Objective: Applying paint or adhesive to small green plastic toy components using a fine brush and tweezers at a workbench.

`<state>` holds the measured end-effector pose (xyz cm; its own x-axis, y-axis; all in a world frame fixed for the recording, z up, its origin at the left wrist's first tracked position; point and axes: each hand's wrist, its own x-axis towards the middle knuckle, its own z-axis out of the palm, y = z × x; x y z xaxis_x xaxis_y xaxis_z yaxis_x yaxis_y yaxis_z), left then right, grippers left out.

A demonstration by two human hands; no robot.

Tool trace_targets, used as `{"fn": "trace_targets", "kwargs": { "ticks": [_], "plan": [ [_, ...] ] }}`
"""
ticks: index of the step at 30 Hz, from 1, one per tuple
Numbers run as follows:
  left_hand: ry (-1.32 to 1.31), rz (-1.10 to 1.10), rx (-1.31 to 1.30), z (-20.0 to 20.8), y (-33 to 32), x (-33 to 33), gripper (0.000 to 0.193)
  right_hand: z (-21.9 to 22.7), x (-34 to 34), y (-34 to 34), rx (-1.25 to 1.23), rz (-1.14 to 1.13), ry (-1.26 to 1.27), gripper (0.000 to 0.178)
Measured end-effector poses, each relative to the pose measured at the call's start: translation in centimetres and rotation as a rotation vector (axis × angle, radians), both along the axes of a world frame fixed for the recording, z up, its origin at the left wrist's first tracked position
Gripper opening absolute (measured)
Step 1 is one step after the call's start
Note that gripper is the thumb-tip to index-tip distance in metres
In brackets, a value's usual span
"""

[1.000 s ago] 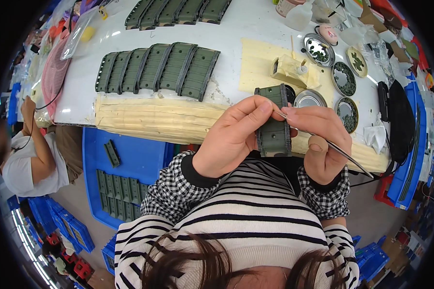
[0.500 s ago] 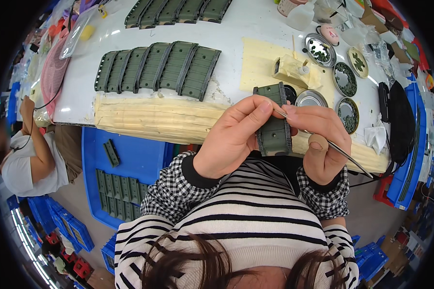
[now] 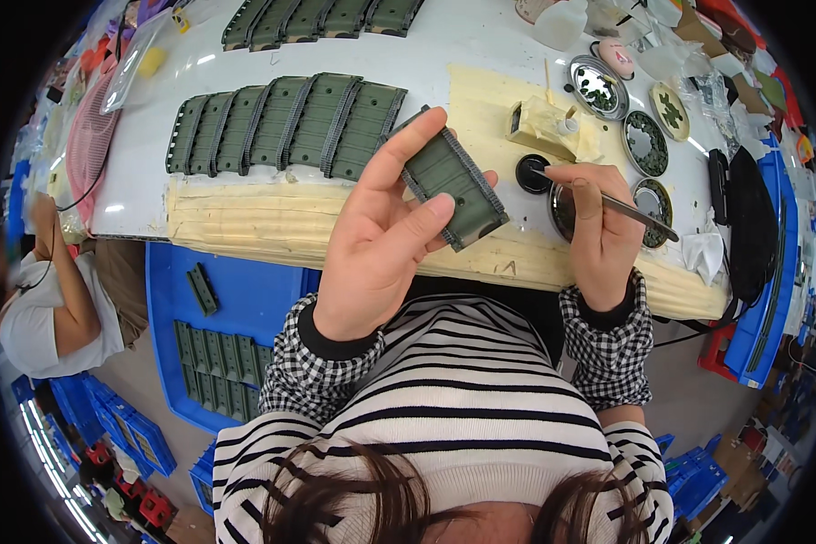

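Note:
My left hand (image 3: 361, 249) grips a dark green rectangular panel (image 3: 462, 181) with ridged edges, holding it tilted above the table edge, thumb on its face. In my right hand (image 3: 605, 231) are slim metal tweezers (image 3: 646, 218), pinched between thumb and fingers. Their tip reaches the small round black dish (image 3: 528, 176); what lies in the dish is too small to tell. A round metal tin (image 3: 562, 216) is partly hidden behind that hand. Beside it stand shallow dishes of small dark green pieces, among them one metal dish (image 3: 646, 172).
A row of similar green panels (image 3: 281, 127) lies on the white table, more behind it. A taped box (image 3: 553, 127) stands on yellow paper. Yellowish padding (image 3: 263, 222) covers the near edge. A blue bin (image 3: 236, 281) holds green parts. Another person (image 3: 63, 308) sits at left.
My hands have parted. The left one moved left and up with the panel, now turned on a slant. The right one took the tweezers off the panel and over to the black dish.

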<state>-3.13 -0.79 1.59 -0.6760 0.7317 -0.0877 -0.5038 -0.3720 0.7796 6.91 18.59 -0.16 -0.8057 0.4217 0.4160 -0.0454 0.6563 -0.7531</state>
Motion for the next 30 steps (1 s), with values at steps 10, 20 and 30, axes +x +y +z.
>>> {"fn": "trace_targets", "kwargs": {
  "ticks": [10, 20, 30],
  "plan": [
    [0.001, 0.025, 0.004, -0.81, 0.31, 0.25, 0.058, -0.21, -0.41, 0.07, 0.126, 0.004, -0.035, 0.012],
    [0.009, 0.024, -0.016, -0.93, 0.43, 0.35, 0.058, -0.32, -0.49, 0.11, 0.161, 0.001, -0.047, 0.013],
    [-0.038, 0.084, 0.005, -0.59, 0.52, 0.53, 0.057, -0.31, -0.53, 0.22, 0.171, 0.014, -0.029, 0.014]
  ]
}}
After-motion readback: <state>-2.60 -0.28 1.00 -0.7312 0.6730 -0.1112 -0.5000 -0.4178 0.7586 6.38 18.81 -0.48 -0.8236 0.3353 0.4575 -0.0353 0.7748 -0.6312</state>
